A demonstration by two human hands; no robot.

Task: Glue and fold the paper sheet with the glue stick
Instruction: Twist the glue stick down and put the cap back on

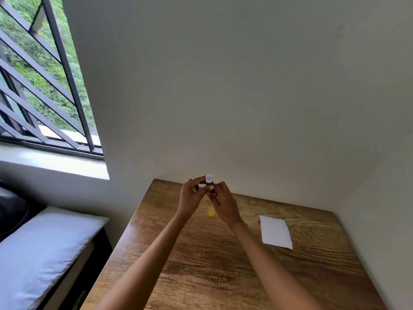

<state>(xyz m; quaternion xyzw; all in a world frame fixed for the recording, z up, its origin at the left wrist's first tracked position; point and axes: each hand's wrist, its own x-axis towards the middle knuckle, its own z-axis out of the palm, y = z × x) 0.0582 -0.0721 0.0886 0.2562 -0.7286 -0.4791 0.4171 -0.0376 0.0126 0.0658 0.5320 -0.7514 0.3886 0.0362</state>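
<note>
Both hands hold the blue glue stick with its white tip (210, 183) upright above the far end of the wooden surface (223, 265): the left hand (190, 198) pinches near the top, the right hand (224, 206) closes its fingers round the barrel, likely to twist glue up. Its small yellow plastic cap (211, 213) lies below, set aside. The white rectangular paper sheet (276, 231) waits flat, well apart to the right

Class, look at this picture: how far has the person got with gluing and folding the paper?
Done: the yellow cap is off and lies on the table. In hand: both the left hand and right hand hold the glue stick upright, its white tip exposed. Left: the paper sheet lies flat and untouched, so gluing and folding remain.
</note>
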